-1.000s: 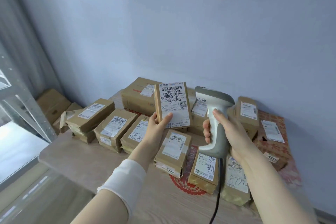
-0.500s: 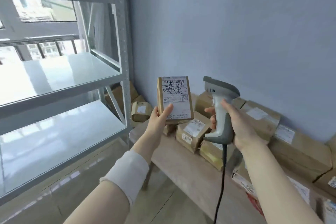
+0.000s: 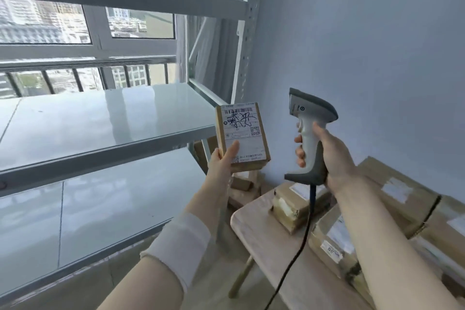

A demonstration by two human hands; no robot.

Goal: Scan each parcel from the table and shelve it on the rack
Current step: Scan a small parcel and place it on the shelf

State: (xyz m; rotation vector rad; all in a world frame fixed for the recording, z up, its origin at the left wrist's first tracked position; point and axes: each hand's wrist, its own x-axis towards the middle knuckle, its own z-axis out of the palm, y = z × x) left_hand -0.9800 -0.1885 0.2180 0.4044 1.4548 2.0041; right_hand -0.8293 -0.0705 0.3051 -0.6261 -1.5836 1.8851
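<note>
My left hand (image 3: 222, 163) holds a small brown parcel (image 3: 241, 136) upright, its white label with barcode and handwriting facing me. The parcel hovers just off the right end of the grey metal rack (image 3: 105, 118), level with its middle shelf. My right hand (image 3: 332, 156) grips a grey and white handheld scanner (image 3: 308, 131) by the handle, head pointing left, a short gap to the right of the parcel. Its black cable (image 3: 300, 241) hangs down over the table.
A light wooden table (image 3: 261, 229) at lower right carries several brown labelled parcels (image 3: 292, 204). More boxes (image 3: 241, 184) sit on the floor between rack and table. A rack upright (image 3: 247, 33) stands by the blue wall. A window with railing lies behind the rack.
The view has swung left from the parcel table to the rack. Both hands kept their holds, and the parcel now sits beside the middle shelf's end.
</note>
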